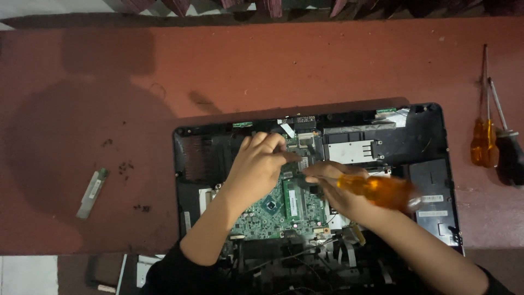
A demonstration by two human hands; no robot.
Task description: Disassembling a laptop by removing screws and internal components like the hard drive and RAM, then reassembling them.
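Note:
An opened black laptop base (431, 136) lies on the red table (273, 65), its green motherboard (273, 210) exposed. My left hand (259, 164) rests on the board's upper part, fingers bent and pinching at a small component near the middle. My right hand (338, 191) grips a screwdriver with a translucent orange handle (376, 188); the handle is blurred. Its tip is hidden between my two hands, close to the left fingertips.
An orange-handled screwdriver (483, 142) and a black-handled screwdriver (508, 153) lie at the right edge. A small grey-green metal bracket (91, 192) and several tiny dark screws (125, 166) lie on the left. Loose cables (305, 257) sit at the laptop's near edge.

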